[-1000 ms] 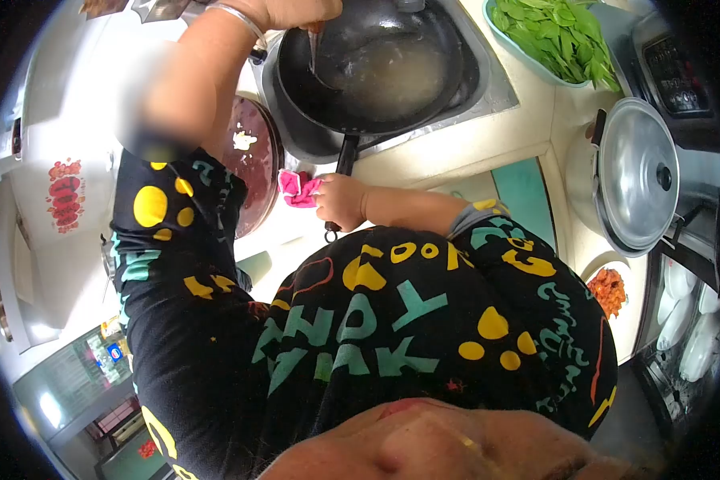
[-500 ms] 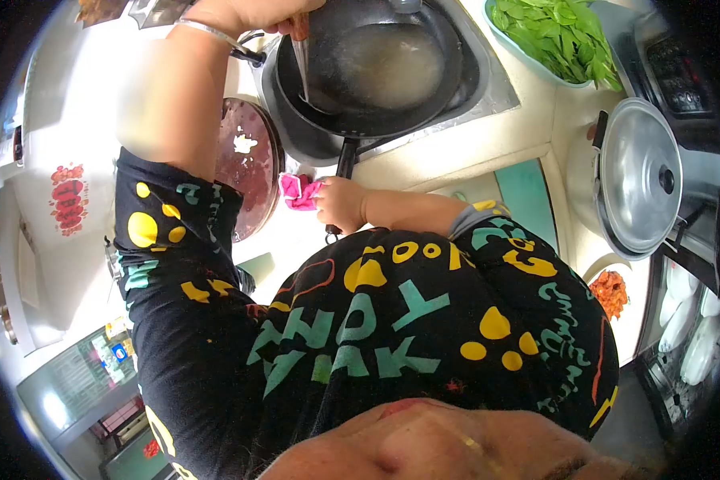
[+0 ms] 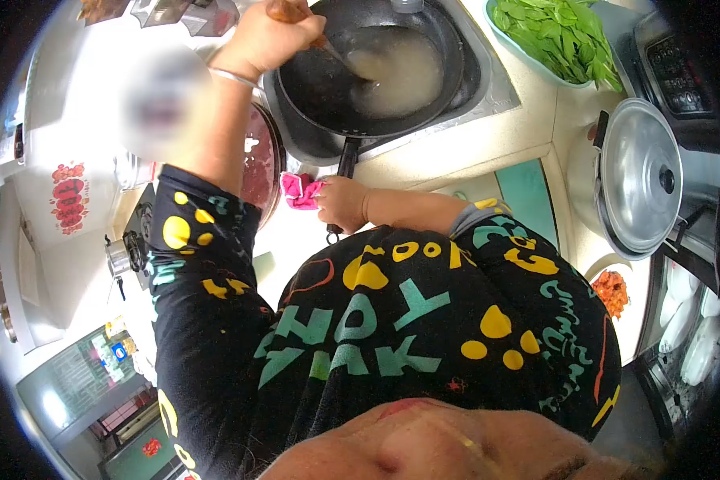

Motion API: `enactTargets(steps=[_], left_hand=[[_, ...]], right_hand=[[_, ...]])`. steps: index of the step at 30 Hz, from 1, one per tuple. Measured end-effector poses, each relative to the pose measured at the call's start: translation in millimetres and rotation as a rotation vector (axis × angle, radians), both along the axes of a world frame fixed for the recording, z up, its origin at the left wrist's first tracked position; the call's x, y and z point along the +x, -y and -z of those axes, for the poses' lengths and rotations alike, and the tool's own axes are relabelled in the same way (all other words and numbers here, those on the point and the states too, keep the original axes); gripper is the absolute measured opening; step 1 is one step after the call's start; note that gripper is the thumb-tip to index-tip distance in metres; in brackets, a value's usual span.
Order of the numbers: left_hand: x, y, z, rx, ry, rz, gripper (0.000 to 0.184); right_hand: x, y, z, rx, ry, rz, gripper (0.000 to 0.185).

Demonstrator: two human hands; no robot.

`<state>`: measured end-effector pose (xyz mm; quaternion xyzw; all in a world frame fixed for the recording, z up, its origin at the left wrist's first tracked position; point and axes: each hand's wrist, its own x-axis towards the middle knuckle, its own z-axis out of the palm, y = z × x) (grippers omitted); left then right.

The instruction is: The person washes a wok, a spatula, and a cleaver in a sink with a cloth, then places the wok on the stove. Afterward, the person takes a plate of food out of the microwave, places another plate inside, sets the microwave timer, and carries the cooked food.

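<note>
A black frying pan (image 3: 316,88) sits in the metal sink (image 3: 500,100), with cloudy liquid (image 3: 404,72) pooled inside. My left hand (image 3: 272,36) is closed round the wooden handle of a spatula (image 3: 338,58). The metal end of that spatula dips into the liquid, so its shape is hidden. At the near side of the pan, my right hand (image 3: 346,206) grips the black pan handle (image 3: 348,158). A bright pink cloth (image 3: 300,190) is bunched at its fingers, beside the handle.
A round, reddish-brown board (image 3: 262,164) lies left of the sink, partly behind my left arm. Green leaves (image 3: 556,36) fill a light-blue basin (image 3: 528,64). A lidded metal pot (image 3: 640,176) stands at right, near a plate of chopped red food (image 3: 610,292).
My left hand has moved right and down, carrying the spatula's end from the pan's left side into the liquid, which now looks stirred. My right hand stays on the handle.
</note>
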<state>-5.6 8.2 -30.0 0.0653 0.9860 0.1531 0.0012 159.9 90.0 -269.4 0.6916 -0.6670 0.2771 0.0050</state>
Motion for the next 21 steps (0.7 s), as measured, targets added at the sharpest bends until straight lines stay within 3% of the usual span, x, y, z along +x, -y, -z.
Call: enactTargets(steps=[3,5,8,15,21], left_hand=[[15.1,3.5,28.2,0.185,-0.195,-0.014,0.022],[20.7,14.5,45.5,0.306,-0.183,-0.011,0.021],[33.9,17.8,47.3,0.651,-0.019,-0.2,0.023],[44.7,39.7,21.3,0.733,0.131,-0.17,0.02],[41.6,48.8,-18.7,0.602,0.279,-0.221,0.019]], right_hand=[[1.6,0.3,2.8,-0.079,-0.022,0.04,0.014],[1.6,-1.1,-0.1,-0.043,-0.023,0.03,0.014],[0.6,-1.5,-4.2,0.034,-0.027,0.001,0.015],[2.7,-0.7,-5.8,0.127,-0.039,-0.001,0.017],[1.6,-1.4,-5.7,0.103,-0.033,-0.001,0.017]])
